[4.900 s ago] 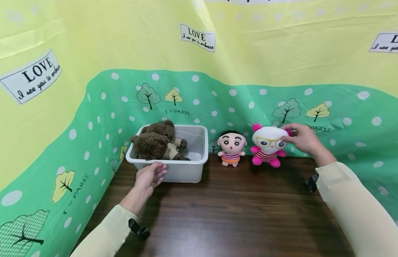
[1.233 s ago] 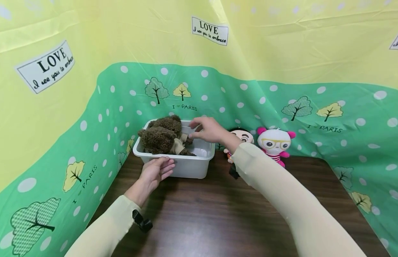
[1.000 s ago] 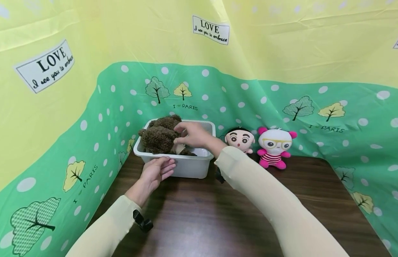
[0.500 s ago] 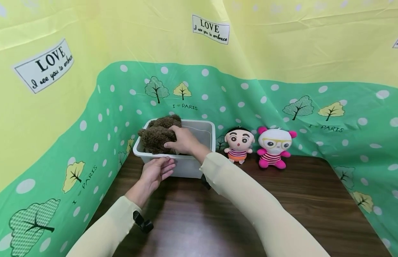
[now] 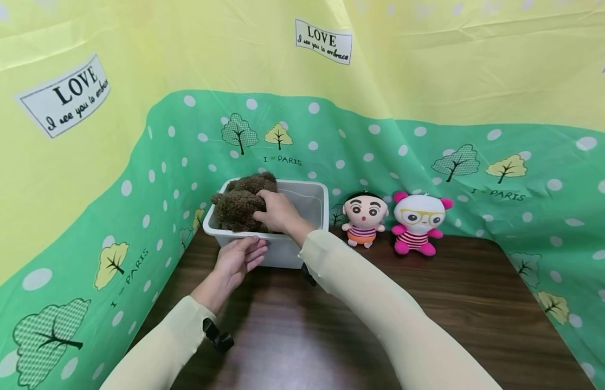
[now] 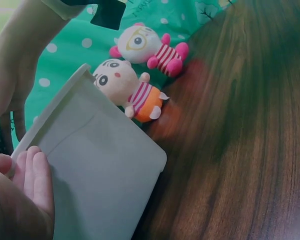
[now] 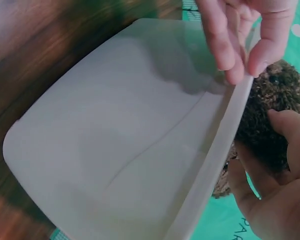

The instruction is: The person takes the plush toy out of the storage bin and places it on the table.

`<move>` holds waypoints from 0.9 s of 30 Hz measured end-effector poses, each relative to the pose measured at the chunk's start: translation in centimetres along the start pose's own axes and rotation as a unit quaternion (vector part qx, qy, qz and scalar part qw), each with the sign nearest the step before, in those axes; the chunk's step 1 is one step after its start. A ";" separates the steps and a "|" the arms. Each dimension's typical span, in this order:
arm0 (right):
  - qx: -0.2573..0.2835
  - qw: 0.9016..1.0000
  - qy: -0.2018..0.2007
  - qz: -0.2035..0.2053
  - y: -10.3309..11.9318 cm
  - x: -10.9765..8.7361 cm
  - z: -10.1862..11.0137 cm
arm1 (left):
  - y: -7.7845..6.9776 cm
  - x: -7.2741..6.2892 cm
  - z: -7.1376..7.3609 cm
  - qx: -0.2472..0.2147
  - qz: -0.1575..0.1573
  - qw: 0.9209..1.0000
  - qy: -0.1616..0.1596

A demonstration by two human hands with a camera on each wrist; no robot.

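Observation:
A pale grey plastic storage bin [image 5: 283,255] stands at the back left, against the cloth. Inside, at its left end, lie two curly brown teddy bears side by side; the front bear [image 5: 236,210] partly covers the rear bear [image 5: 262,182]. My right hand [image 5: 279,212] reaches over the bin and grips the front bear, thumb on the near side and fingers behind; the right wrist view shows this thumb [image 7: 285,121] pressed into the fur. My left hand [image 5: 236,263] pinches the bin's front rim, thumb on top, fingers [image 6: 36,172] below against the outer wall.
Right of the bin sits a black-haired boy doll [image 5: 363,218] in a striped shirt. Beside it is a pink-and-white panda doll [image 5: 419,221] with yellow glasses. A dark wooden table [image 5: 429,319] lies under everything, with patterned cloth [image 5: 380,157] behind and at the sides.
The right hand has left the panda doll, moved left over the bin and taken hold of the front teddy bear. The left hand stays on the rim.

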State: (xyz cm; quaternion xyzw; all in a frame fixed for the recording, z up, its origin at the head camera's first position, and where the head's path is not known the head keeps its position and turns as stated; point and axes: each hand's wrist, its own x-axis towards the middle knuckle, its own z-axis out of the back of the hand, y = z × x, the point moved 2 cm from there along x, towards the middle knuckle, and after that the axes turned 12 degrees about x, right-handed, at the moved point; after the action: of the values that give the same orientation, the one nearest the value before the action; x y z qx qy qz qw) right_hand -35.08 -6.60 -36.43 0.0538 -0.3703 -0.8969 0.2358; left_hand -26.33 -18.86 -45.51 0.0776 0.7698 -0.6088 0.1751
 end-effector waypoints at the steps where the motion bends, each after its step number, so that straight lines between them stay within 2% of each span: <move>1: 0.003 1.000 -0.004 0.001 -0.1 0.0 0.0 | 0.0 0.0 -0.1 -0.001 0.001 1.000 -0.002; 10: 0.042 0.999 -0.028 0.006 -0.6 -0.4 0.5 | 0.3 -0.2 -0.6 0.012 0.009 0.999 -0.028; 16: 0.067 0.996 -0.039 0.043 -0.1 -0.4 1.3 | 0.0 -0.6 -0.5 0.015 0.003 0.999 -0.046; 22: 0.126 0.989 -0.039 0.059 -0.2 -0.9 2.5 | -0.2 -0.5 -0.6 0.018 0.009 0.999 -0.050; 27: 0.171 0.981 -0.055 0.068 -0.8 -1.3 3.6 | -0.2 -0.4 -0.9 0.019 0.008 0.999 -0.045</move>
State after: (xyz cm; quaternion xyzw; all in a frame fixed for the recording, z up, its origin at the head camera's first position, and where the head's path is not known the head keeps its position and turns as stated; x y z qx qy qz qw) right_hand -35.16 -3.19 -34.48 0.0184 -0.5336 -0.8038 0.2624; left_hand -26.22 -18.06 -44.99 0.0601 0.7486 -0.6250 0.2131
